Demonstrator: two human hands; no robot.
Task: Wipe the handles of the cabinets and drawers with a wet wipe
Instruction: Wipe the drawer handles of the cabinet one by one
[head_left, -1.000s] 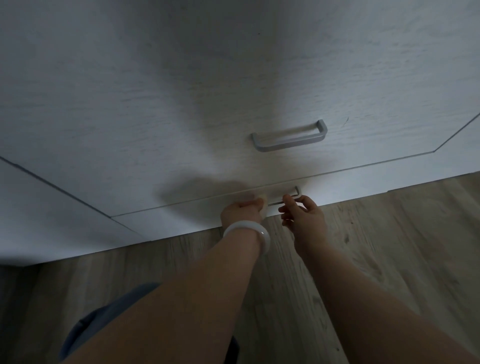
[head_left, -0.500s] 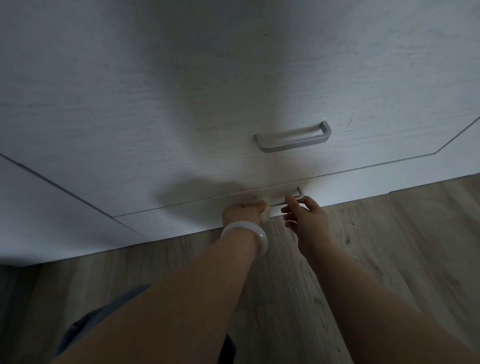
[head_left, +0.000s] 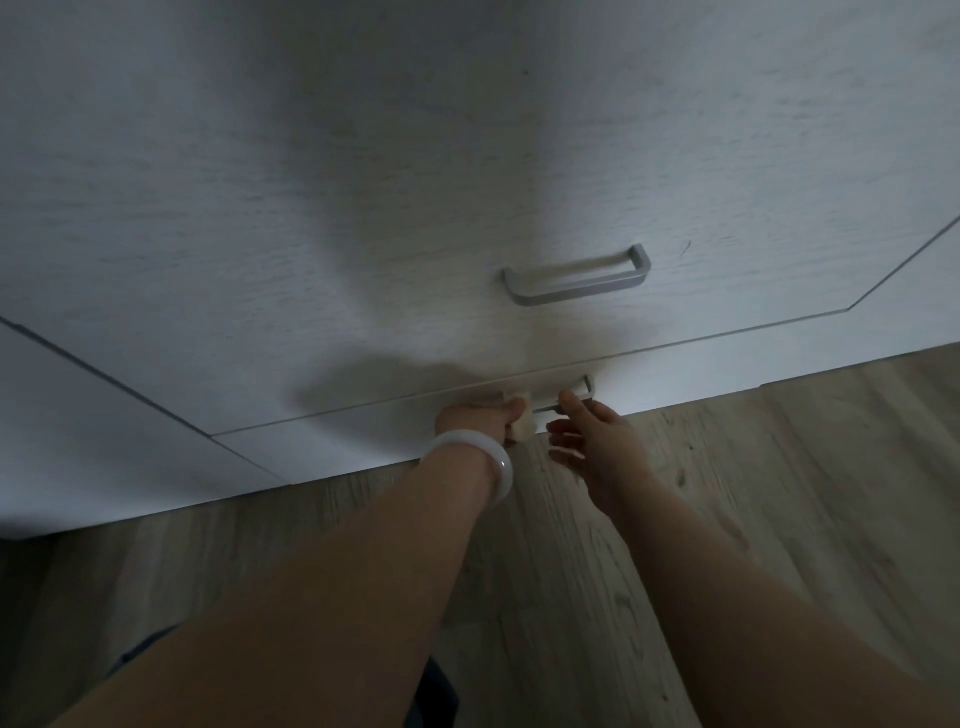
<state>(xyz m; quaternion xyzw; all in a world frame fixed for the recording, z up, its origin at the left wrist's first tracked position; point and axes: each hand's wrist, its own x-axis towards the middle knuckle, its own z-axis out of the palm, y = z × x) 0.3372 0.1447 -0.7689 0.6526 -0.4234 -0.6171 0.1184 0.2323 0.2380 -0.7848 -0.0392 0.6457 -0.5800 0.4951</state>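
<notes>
I look down at a whitish wood-grain cabinet with two drawers. The upper drawer carries a grey metal bar handle (head_left: 577, 281). The bottom drawer's handle (head_left: 571, 397) sits just above the floor, its left part hidden. My left hand (head_left: 480, 420), with a white bangle on the wrist, is shut on a folded wet wipe (head_left: 521, 422) pressed against the left part of that lower handle. My right hand (head_left: 597, 441) hovers just right of the wipe, fingers apart, its index fingertip touching the handle bar.
Light wood-look flooring (head_left: 753, 493) runs under the cabinet front. A slanted seam at left (head_left: 104, 371) and another at far right (head_left: 904, 262) mark neighbouring panels. Dark clothing (head_left: 431, 691) shows at the bottom between my forearms. The room is dim.
My left hand with the wipe stays on the lower handle's left part. My right hand has loosened from the handle and opened, with only the index finger still on the bar.
</notes>
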